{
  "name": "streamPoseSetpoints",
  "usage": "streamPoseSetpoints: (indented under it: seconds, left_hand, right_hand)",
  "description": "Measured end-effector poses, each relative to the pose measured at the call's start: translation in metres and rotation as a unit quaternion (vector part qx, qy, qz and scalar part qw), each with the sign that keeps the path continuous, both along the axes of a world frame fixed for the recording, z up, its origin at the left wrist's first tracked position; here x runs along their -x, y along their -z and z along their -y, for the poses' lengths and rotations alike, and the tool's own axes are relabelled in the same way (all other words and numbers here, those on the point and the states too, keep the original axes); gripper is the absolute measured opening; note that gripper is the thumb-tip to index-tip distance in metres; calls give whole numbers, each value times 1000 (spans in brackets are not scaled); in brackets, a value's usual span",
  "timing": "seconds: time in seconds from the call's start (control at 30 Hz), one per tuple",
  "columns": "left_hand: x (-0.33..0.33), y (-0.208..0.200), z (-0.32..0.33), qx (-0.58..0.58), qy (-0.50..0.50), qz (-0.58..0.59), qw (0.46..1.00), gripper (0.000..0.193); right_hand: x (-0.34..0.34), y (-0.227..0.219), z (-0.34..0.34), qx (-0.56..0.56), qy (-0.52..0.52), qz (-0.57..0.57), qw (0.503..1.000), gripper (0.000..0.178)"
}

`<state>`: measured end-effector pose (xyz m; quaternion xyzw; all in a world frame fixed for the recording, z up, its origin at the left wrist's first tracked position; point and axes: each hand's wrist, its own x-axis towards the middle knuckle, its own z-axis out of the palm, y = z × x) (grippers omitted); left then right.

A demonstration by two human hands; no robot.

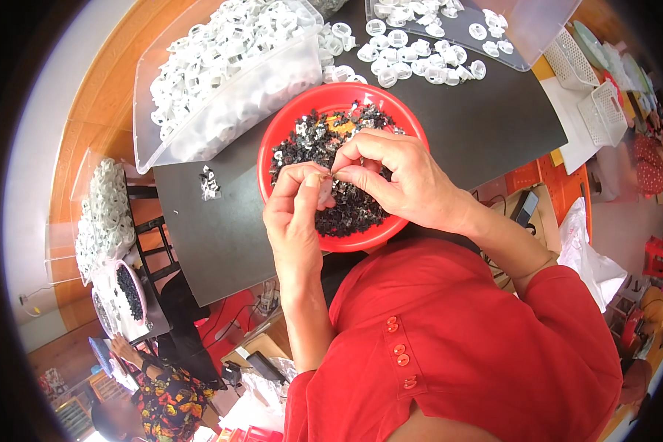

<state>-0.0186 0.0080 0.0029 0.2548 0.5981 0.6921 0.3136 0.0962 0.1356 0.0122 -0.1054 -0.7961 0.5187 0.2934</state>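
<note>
Above a round red basin [415, 125], both hands meet fingertip to fingertip. My left hand [289, 217] is closed in a pinch around a small whitish translucent piece [325, 194], mostly covered by the fingers. My right hand [412, 180] pinches at the same spot with thumb and forefinger; whatever is between those tips is too small to make out. Many small black parts [353, 215], with some silvery or clear bits among them, lie loose in the basin. A yellowish patch [342, 127] shows near its far side.
A clear plastic bin [191, 124] heaped with white round parts stands at the far left of the dark table [486, 136]. More white parts [420, 60] lie loose at the back. A small clear bag [210, 183] sits left of the basin. At lower left, another person [171, 394] works.
</note>
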Motion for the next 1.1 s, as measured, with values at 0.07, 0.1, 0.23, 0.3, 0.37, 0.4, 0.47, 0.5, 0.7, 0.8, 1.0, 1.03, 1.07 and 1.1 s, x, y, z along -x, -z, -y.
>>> streamPoseSetpoints:
  seconds: [0.07,0.1,0.23,0.3,0.37,0.4,0.47,0.5,0.7,0.8,1.0,1.03,1.07,1.1]
  left_hand:
    - [0,-4,-1,-19,33,87,995,13]
    - [-2,-5,-2,-27,33,139,989,14]
    - [-9,-3,-4,-12,-18,137,990,15]
    - [-5,4,-1,-26,-27,103,994,15]
    - [-2,6,0,-40,-34,69,996,15]
    - [-2,4,1,-35,-35,71,996,16]
    - [-4,1,1,-30,-36,74,996,16]
    - [-6,-1,0,-40,-28,91,995,16]
    - [-5,3,0,-80,13,152,985,19]
    - [-2,6,2,-90,38,214,972,18]
    - [0,0,4,-104,71,287,950,17]
    - [1,0,5,-95,69,287,951,18]
    - [3,1,5,-95,69,287,951,18]
    - [5,2,5,-99,93,283,950,18]
  right_hand:
    - [0,0,0,9,-3,-1,1000,6]
    - [1,2,0,6,-7,-14,1000,7]
    - [1,4,2,-14,14,-26,999,5]
    - [1,0,4,-28,28,-35,999,5]
    - [1,0,4,-42,44,-44,997,5]
    - [1,0,4,-56,44,-53,996,5]
    - [2,1,4,-69,44,-62,995,5]
    - [2,2,4,-67,43,-57,995,5]
    - [3,5,5,-64,33,-57,996,4]
    - [4,6,6,-64,26,-70,995,4]
    - [6,6,5,-100,11,-102,990,7]
    - [7,7,5,-110,5,-107,988,7]
    - [6,8,4,-110,5,-107,988,7]
    - [5,8,4,-119,-1,-102,988,8]
